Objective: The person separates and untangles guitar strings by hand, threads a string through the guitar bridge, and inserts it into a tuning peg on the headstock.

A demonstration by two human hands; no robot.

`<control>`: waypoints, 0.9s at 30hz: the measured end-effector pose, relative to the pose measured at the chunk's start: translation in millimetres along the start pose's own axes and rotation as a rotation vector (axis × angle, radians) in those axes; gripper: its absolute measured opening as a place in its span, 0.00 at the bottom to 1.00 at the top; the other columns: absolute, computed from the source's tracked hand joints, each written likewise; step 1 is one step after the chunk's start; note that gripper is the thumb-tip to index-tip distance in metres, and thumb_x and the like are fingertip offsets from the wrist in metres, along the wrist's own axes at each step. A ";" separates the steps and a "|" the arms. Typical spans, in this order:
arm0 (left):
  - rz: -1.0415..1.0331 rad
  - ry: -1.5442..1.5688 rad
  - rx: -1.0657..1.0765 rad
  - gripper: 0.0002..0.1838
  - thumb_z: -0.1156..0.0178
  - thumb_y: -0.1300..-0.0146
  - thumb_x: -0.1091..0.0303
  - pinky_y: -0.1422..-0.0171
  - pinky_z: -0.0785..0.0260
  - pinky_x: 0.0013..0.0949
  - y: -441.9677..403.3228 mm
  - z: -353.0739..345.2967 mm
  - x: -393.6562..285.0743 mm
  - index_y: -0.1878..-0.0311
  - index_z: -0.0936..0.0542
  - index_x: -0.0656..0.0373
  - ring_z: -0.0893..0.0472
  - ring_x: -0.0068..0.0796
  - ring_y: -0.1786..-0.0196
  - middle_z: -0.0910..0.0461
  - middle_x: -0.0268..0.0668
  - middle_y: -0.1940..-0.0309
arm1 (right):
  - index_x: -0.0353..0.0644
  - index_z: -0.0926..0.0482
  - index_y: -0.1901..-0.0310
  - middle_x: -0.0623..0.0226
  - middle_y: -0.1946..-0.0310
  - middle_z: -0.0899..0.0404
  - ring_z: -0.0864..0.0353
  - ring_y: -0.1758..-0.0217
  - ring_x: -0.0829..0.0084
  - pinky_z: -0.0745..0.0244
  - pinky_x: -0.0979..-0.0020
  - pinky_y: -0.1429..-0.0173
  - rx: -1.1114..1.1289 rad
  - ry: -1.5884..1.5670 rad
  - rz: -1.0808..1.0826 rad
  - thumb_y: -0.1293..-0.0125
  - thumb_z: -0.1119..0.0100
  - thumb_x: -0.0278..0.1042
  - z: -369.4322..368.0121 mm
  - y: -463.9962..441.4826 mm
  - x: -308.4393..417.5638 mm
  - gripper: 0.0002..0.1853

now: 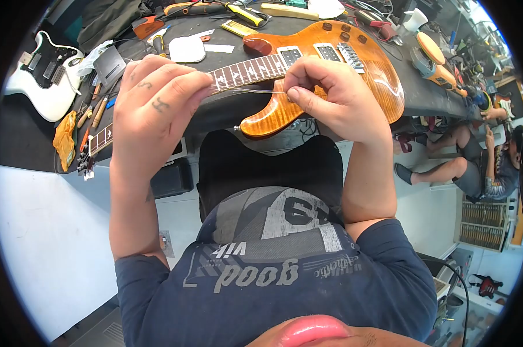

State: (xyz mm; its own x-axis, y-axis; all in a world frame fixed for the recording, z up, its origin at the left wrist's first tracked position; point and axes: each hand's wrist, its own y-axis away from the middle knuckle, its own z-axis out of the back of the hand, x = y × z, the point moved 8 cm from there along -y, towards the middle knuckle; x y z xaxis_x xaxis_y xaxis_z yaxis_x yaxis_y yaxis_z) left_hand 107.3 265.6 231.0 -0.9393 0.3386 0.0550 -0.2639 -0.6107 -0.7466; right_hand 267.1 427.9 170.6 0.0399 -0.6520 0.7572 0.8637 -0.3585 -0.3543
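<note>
An amber electric guitar lies face up on the dark bench, its neck running left beneath my hands. A thin shiny guitar string stretches between my hands, just in front of the fretboard. My left hand is closed above the neck, its fingertips pinching the string's left end and covering part of the frets. Thumb and curled index finger of my right hand pinch the other end over the guitar body. Whether it is one strand or a doubled one, I cannot tell.
A white guitar lies at the left. Screwdrivers, a yellow cloth and a white square dish are on the bench. An orange sander stands at the right. Another person sits beyond it.
</note>
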 end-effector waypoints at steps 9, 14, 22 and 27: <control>0.115 0.139 0.089 0.10 0.30 0.37 0.82 0.53 0.22 0.41 1.6 2.7 13.1 0.54 0.16 0.62 0.14 0.44 0.58 0.13 0.38 0.60 | 0.35 0.17 0.53 0.69 0.60 0.15 0.20 0.58 0.78 0.23 0.72 0.50 0.000 0.023 0.026 0.23 0.35 0.27 0.4 -1.2 2.6 0.05; 0.210 0.200 0.136 0.10 0.31 0.35 0.82 0.55 0.22 0.39 1.4 1.7 15.6 0.52 0.17 0.61 0.14 0.45 0.60 0.15 0.41 0.60 | 0.35 0.17 0.52 0.70 0.60 0.15 0.21 0.58 0.78 0.23 0.73 0.50 0.001 -0.019 0.007 0.23 0.35 0.27 -0.8 -2.7 0.0 0.05; 0.156 0.127 0.177 0.07 0.32 0.30 0.82 0.54 0.20 0.36 -2.5 7.0 10.8 0.52 0.16 0.64 0.12 0.43 0.60 0.12 0.43 0.60 | 0.34 0.17 0.52 0.62 0.64 0.13 0.11 0.60 0.71 0.16 0.68 0.50 -0.020 -0.009 0.081 0.24 0.32 0.29 -1.4 -8.1 8.7 0.07; 0.144 0.098 0.181 0.07 0.32 0.31 0.83 0.53 0.19 0.36 -2.3 6.8 10.5 0.52 0.15 0.64 0.10 0.43 0.58 0.11 0.43 0.60 | 0.34 0.15 0.52 0.62 0.68 0.14 0.12 0.63 0.71 0.18 0.68 0.55 -0.027 0.037 0.115 0.24 0.32 0.31 -2.9 -18.5 15.8 0.09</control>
State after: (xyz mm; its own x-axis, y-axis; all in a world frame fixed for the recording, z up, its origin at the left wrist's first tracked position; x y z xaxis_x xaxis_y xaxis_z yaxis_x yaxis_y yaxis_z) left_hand 96.5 265.7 237.8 -0.9466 0.3012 -0.1146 -0.1719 -0.7727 -0.6110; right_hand 250.3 422.3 187.5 0.1188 -0.7137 0.6903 0.8408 -0.2975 -0.4522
